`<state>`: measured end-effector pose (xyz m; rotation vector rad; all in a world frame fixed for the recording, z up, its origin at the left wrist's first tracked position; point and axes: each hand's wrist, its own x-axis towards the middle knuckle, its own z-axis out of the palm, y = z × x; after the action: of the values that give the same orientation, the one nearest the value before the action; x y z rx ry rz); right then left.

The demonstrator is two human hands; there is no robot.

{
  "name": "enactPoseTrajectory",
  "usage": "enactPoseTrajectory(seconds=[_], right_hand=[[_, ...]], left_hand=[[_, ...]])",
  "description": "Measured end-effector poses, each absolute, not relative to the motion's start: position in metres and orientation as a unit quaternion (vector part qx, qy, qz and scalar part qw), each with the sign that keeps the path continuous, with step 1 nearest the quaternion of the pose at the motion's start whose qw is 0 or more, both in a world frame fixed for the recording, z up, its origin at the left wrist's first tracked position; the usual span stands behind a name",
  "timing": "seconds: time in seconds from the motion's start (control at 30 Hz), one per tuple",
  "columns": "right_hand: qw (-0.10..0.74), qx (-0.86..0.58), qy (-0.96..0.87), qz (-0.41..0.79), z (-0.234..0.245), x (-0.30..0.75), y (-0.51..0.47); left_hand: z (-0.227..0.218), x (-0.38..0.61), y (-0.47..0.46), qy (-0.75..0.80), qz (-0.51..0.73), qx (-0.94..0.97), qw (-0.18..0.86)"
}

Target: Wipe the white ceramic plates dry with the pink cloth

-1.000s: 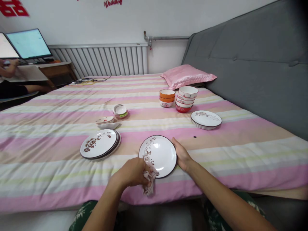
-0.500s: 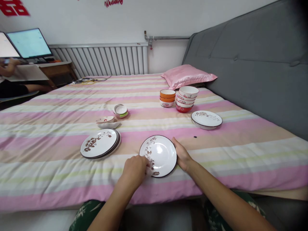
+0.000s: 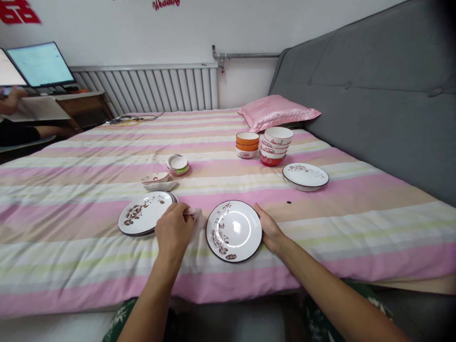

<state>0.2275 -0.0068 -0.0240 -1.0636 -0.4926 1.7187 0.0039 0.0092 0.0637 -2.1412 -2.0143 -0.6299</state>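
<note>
A white plate with a dark rim and brown flowers (image 3: 237, 232) is at the front of the bed, my right hand (image 3: 269, 229) gripping its right edge. My left hand (image 3: 174, 227) is closed on a thin white tissue (image 3: 197, 225), which hangs out between the fingers toward the plate. This hand is off the plate, in front of the right side of a stack of similar plates (image 3: 142, 216), partly covering it. Whether it touches that stack I cannot tell.
Farther back stand small dishes (image 3: 156, 183), little bowls (image 3: 178, 164), orange-topped bowls (image 3: 248, 145) and red-and-white bowls (image 3: 276, 147). A second plate stack (image 3: 306, 176) lies right, near a small black object (image 3: 289, 203). A pink pillow (image 3: 278, 113) leans toward the grey headboard (image 3: 366, 90). Someone sits far left.
My left hand has moved left from the plate with the tissue, uncovering the flower pattern. My right hand and the plate have stayed in place.
</note>
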Motion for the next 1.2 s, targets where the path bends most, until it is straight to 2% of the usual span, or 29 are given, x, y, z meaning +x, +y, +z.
enactPoseTrajectory(seconds=[0.13,0.23,0.3,0.47,0.63,0.8,0.9,1.03,1.2], right_hand=[[0.506,-0.448,-0.199,0.710,-0.022,0.226,-0.007],[0.510,-0.448,-0.189,0.709,-0.020,0.225,-0.006],[0.512,-0.432,-0.180,0.720,-0.019,0.224,-0.006],[0.492,-0.369,-0.159,0.773,-0.022,0.226,-0.006],[0.487,-0.372,-0.148,0.776,-0.024,0.227,-0.004],[0.489,-0.382,-0.133,0.773,-0.013,0.224,-0.006],[0.491,-0.380,-0.140,0.771,-0.013,0.224,-0.006],[0.479,-0.369,-0.141,0.784,-0.017,0.225,-0.005],[0.477,-0.374,-0.133,0.784,-0.015,0.227,-0.007]], left_hand=[[0.054,0.018,0.005,-0.608,-0.410,-0.673,0.099],[0.040,0.042,-0.008,-0.514,-0.461,-0.720,0.065],[0.031,0.059,-0.018,-0.423,-0.401,-0.812,-0.009],[0.035,0.074,-0.038,-0.271,-0.130,-0.933,-0.195],[0.056,0.070,-0.051,-0.204,-0.108,-0.933,-0.278],[0.041,0.080,-0.057,-0.306,-0.160,-0.915,-0.209],[0.019,0.084,-0.059,-0.349,-0.137,-0.915,-0.150],[-0.006,0.084,-0.061,-0.328,-0.094,-0.938,-0.068],[-0.009,0.082,-0.054,-0.305,-0.065,-0.947,-0.077]])
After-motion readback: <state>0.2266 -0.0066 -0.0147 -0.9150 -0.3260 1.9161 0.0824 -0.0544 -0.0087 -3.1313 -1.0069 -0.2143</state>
